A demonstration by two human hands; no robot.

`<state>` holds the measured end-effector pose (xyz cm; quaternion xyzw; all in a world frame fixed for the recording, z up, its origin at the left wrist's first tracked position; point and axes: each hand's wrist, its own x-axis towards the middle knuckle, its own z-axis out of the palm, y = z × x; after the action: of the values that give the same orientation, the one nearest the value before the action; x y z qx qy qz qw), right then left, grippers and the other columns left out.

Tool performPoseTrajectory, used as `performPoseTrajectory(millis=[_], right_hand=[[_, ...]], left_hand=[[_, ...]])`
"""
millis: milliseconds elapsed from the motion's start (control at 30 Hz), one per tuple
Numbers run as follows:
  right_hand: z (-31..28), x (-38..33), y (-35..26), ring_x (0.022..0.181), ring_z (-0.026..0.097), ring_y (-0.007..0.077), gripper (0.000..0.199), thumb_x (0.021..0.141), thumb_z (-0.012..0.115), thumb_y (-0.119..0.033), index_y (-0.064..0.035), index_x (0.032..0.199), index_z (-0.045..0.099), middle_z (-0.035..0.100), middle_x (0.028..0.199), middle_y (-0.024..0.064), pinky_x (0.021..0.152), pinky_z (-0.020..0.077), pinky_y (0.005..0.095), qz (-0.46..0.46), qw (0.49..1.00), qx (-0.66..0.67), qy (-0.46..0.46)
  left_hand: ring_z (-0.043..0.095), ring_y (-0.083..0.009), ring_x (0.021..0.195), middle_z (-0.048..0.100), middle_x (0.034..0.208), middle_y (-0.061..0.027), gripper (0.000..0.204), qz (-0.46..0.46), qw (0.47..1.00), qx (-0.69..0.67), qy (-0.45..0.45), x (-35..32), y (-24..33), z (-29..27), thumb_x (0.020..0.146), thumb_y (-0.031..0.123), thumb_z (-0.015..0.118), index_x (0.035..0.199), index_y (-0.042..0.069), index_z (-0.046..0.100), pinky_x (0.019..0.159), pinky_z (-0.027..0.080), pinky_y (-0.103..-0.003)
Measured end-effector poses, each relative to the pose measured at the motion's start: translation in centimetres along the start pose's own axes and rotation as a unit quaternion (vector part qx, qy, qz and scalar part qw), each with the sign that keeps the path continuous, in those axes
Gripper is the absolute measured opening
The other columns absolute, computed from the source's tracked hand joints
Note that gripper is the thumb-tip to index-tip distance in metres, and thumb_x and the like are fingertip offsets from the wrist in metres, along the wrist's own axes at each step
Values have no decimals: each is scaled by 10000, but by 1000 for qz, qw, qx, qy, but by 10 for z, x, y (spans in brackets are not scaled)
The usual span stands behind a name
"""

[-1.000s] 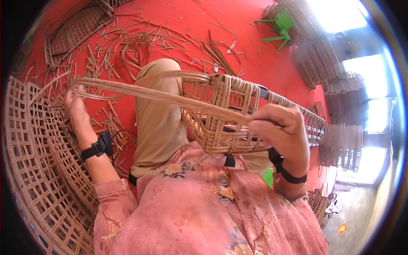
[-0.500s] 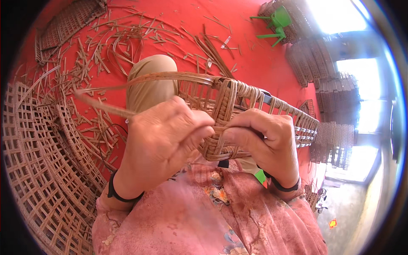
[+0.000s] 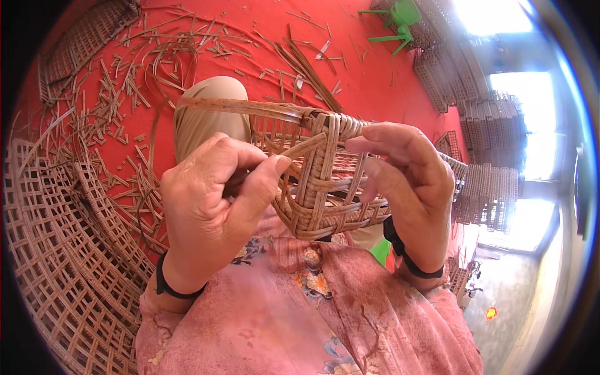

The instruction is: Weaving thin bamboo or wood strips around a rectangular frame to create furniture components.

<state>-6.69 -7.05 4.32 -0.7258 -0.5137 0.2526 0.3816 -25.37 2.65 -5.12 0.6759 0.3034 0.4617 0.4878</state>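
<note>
Head view: against half a second ago, the right hand (image 3: 409,181) has released the brown strip (image 3: 304,145), its fingers parted; the left hand (image 3: 212,187) alone pinches it, so control presumably rests there. Wicker basket (image 3: 308,197) lies over the lap, corner between both hands. Count: one worked basket, one pinched strip, one green chair (image 3: 405,14).

Red floor (image 3: 381,81), bright windows (image 3: 530,119)

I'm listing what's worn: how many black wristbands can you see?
2: one wristband on the wrist of the left hand, another wristband on the wrist of the right hand. Each wraps partly out of sight.
</note>
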Motion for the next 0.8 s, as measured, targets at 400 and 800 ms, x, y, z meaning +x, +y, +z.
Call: performPoseTrajectory(millis=[400,800], right_hand=[[1,3,-8,701,626,71,328,931,597,44,40,1259,590,731,1064,126,614,507,208,6,996,-56,-64],[-2,12,-15,677,626,85,301,944,551,28,56,1243,580,716,978,106,600,515,223,24,992,-75,-102]], left_hand=[[485,-80,551,577,657,-38,79,55,995,39,-70,-5,10,5,900,54,733,864,-6,697,505,375,-264],[581,-139,557,643,658,-95,63,76,978,63,-182,39,14,-11,839,12,694,840,-46,720,533,432,-287]])
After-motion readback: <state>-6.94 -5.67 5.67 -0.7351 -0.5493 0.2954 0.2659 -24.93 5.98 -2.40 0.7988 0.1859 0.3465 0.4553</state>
